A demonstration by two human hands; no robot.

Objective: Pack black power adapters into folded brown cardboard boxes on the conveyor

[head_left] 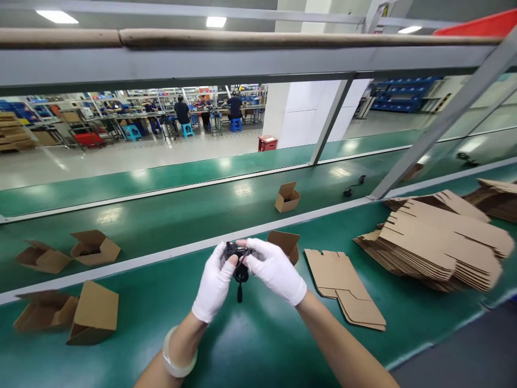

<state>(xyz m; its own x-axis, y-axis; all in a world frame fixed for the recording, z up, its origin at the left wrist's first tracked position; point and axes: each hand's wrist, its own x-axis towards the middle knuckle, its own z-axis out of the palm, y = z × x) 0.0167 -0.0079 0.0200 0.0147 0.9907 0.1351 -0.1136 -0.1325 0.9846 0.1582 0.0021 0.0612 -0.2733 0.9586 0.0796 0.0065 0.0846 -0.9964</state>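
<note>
My left hand [212, 284], in a white glove with bare fingertips, grips one side of a small black device with a coiled cable [241, 273]. On its other side my right hand [275, 269], gloved alike, has its fingers closed on the cable and the device. A short cable end with a plug hangs down below both hands. What kind of device it is, I cannot make out, as the fingers cover much of it. Just behind my right hand stands an open cardboard box [287, 245], partly hidden by it.
Flat folded cartons [343, 285] lie to the right, beside a large stack of them [436, 242]. Open boxes [95, 312] stand at the left. Beyond a white rail, a green conveyor belt [194, 207] carries boxes [287, 198] and a black cabled item [354, 186]. People sit at far benches.
</note>
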